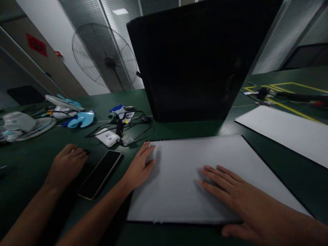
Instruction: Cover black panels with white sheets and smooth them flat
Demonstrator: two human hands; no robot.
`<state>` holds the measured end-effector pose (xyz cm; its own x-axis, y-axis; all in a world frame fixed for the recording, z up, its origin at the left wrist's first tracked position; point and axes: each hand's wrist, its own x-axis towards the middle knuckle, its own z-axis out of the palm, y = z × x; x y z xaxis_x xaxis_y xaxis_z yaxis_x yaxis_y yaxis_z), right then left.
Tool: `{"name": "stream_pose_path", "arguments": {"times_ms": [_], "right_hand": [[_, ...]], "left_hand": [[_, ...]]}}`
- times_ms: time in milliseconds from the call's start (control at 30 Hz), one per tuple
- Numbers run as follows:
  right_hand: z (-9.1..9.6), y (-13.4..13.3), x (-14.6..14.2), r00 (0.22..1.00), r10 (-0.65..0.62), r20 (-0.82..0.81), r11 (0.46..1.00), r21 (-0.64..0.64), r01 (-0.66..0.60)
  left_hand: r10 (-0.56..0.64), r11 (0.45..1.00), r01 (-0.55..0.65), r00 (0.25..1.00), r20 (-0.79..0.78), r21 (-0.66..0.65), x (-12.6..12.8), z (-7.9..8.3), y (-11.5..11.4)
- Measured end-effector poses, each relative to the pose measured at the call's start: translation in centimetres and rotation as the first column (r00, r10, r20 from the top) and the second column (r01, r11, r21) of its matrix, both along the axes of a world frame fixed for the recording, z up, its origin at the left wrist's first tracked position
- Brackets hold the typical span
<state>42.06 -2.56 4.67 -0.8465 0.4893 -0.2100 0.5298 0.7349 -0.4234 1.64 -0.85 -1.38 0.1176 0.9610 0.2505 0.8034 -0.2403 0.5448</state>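
Observation:
A flat white panel (179, 201) with thin dark edges lies on the green table. My left hand (139, 169) rests at its left edge, fingers stretched toward the far left corner and thumb apart. Over the panel's right half, my right hand (237, 200) lies flat, fingers extended and thumb near the front edge. Neither hand grips anything. A dark-screened phone (101, 174) lies left of the panel. Beyond the phone, another hand (65, 167), seemingly a co-worker's, is curled on the table with a small dark thing at its fingertips.
A large black panel (200, 65) stands tilted behind the white one. At right lies a second white panel (287, 131). Back left are a white device (107, 137) with black cables, a light-blue fan blade (83, 119) and white fan parts (20, 124). Yellow tape (294, 109) marks the table.

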Motion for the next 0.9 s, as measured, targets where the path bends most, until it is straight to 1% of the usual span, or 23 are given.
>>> {"name": "stream_pose_path", "arguments": {"times_ms": [67,133,233,333,433,500,533,567,600,633,667,700,733,767,800,833,867,900], "right_hand": [[0.2,0.2,-0.3,0.999,-0.01,0.035,0.999,-0.05,0.011],[0.6,0.3,-0.6,0.999,-0.014,0.046,0.998,-0.068,0.017],[1.0,0.4,-0.8,0.999,-0.009,0.042,0.998,-0.054,0.012],[0.8,0.3,-0.6,1.0,0.006,0.022,1.0,-0.018,-0.005],[0.2,0.5,0.0,0.998,0.063,0.011,0.996,0.056,-0.064],[-0.4,1.6,1.0,0.997,0.077,0.01,0.987,0.14,-0.078],[-0.7,2.6,1.9,0.999,0.038,0.003,0.979,0.202,-0.038],[-1.1,3.9,3.0,0.999,-0.036,-0.01,0.96,0.276,0.037],[-1.6,5.4,4.4,0.99,-0.141,-0.029,0.922,0.359,0.142],[-2.1,7.0,6.0,0.963,-0.262,-0.064,0.855,0.447,0.262],[-2.6,8.7,7.9,0.919,-0.387,-0.076,0.77,0.52,0.368],[-3.2,10.4,9.9,0.861,-0.499,-0.099,0.675,0.579,0.458],[-3.7,11.9,12.0,0.789,-0.606,-0.097,0.593,0.607,0.53],[-4.2,13.2,14.0,0.692,-0.716,-0.093,0.502,0.62,0.603],[-4.7,14.1,15.8,0.618,-0.781,-0.088,0.444,0.617,0.65],[-5.1,14.8,17.5,0.558,-0.827,-0.066,0.412,0.603,0.683],[-5.3,15.3,18.8,0.515,-0.856,-0.04,0.398,0.584,0.708],[-5.4,15.5,19.8,0.493,-0.87,-0.01,0.403,0.562,0.722]], "left_hand": [[0.01,1.0,-0.01,1.0,-0.005,0.01,-0.1,0.0,0.1],[0.019,1.0,-0.018,1.0,-0.017,0.019,-0.1,0.1,0.2],[0.014,1.0,-0.013,0.999,-0.04,0.026,0.0,0.2,0.3],[0.006,0.999,-0.004,0.998,-0.067,0.037,0.1,0.4,0.3],[0.009,1.0,-0.006,0.995,-0.102,0.031,0.2,0.5,0.2],[0.01,1.0,-0.007,0.992,-0.124,0.03,0.2,0.6,0.1],[0.01,0.999,-0.006,0.991,-0.131,0.032,0.2,0.6,0.1],[0.011,0.999,-0.006,0.991,-0.136,0.034,0.2,0.6,0.0],[0.011,0.999,-0.006,0.99,-0.138,0.037,0.2,0.6,0.0],[0.01,0.999,-0.005,0.99,-0.138,0.04,0.2,0.6,0.0],[0.012,0.999,-0.006,0.991,-0.137,0.043,0.2,0.6,0.0],[0.014,0.999,-0.008,0.991,-0.135,0.046,0.3,0.6,0.0],[0.015,0.999,-0.009,0.991,-0.135,0.049,0.3,0.7,0.0],[0.01,0.999,-0.004,0.99,-0.138,0.05,0.3,0.8,-0.1],[-0.003,0.999,0.01,0.99,-0.144,0.049,0.4,0.9,-0.1],[-0.024,0.999,0.031,0.987,-0.156,0.044,0.5,1.1,-0.1],[-0.053,0.997,0.061,0.984,-0.172,0.037,0.5,1.2,-0.2],[-0.084,0.995,0.091,0.978,-0.189,0.029,0.6,1.4,-0.2]]}}
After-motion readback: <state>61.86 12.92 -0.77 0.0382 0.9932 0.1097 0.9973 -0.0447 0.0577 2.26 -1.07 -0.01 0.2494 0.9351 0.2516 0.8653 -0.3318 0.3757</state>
